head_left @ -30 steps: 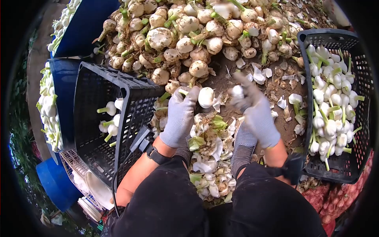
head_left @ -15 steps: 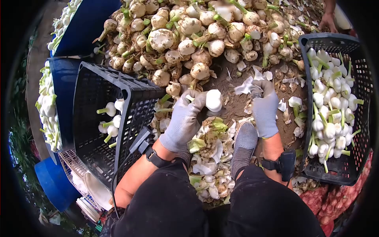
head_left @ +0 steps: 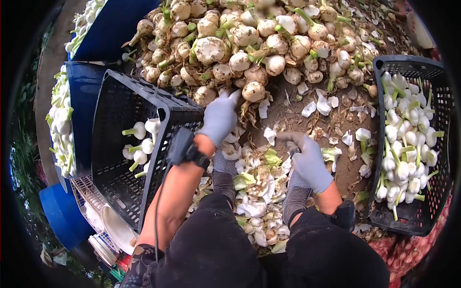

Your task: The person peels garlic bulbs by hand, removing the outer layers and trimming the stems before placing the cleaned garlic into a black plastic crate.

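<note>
My left hand [head_left: 220,117], in a pale grey glove, reaches into the near edge of the pile of unpeeled garlic [head_left: 221,72]. Its fingers are stretched and apart, between a soil-stained bulb [head_left: 205,96] and another garlic bulb [head_left: 253,91]. My right hand [head_left: 309,161], gloved alike, is low over the ground with its index finger pointing left. A small dark tool [head_left: 294,151] shows at its thumb, the other fingers curled around; I cannot tell its exact kind. Just left of those fingertips is a white piece of garlic skin [head_left: 270,136].
A black crate [head_left: 161,108] with several peeled garlic bulbs leans at left. Another black crate [head_left: 406,225], full of peeled garlic, stands at right. Blue containers [head_left: 86,120] hold more garlic at far left. Peelings [head_left: 259,201] cover the ground between my feet; red net sacks [head_left: 408,259] lie lower right.
The peeled garlic bulb has left my left hand, which has moved up and left to the pile. My right hand has come down and left, the skins gone from its fingers.
</note>
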Available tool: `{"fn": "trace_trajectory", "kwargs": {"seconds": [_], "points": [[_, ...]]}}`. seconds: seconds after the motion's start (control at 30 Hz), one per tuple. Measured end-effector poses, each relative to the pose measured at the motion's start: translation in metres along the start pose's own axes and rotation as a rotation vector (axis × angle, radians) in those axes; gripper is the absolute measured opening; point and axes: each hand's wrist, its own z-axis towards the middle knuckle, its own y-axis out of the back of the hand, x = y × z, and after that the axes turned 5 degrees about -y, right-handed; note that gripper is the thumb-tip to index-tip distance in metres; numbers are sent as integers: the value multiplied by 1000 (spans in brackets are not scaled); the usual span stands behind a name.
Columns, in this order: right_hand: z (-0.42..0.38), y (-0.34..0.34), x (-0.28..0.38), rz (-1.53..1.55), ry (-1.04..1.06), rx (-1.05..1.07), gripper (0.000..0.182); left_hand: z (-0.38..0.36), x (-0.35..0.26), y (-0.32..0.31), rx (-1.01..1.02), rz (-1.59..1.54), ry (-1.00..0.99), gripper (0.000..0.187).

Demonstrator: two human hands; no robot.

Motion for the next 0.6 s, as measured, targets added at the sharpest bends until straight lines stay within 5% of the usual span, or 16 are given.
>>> {"fn": "trace_trajectory", "kwargs": {"seconds": [0.13, 0.27, 0.33, 0.37, 0.43, 0.53, 0.6], "points": [[4, 6, 3, 87, -15, 125, 35, 16, -8, 9, 276, 121, -50, 35], [1, -6, 8, -134, 97, -49, 37, -41, -37, 17, 222, -404, 41, 47], [0, -19, 5, 829, -370, 207, 38, -51, -61, 24, 337, -614, 62, 55], [9, -35, -26, 1079, -346, 246, 38, -53, -66, 27, 336, -619, 69, 55], [14, -12, -5, 922, -420, 280, 34, -52, -72, 32, 166, -769, -131, 59], [13, -3, 16, 802, -438, 248, 22, -57, -66, 30, 67, -610, -120, 65], [12, -11, 21, 635, -108, 125, 19, -57, -71, 27, 8, -533, -197, 67]]}}
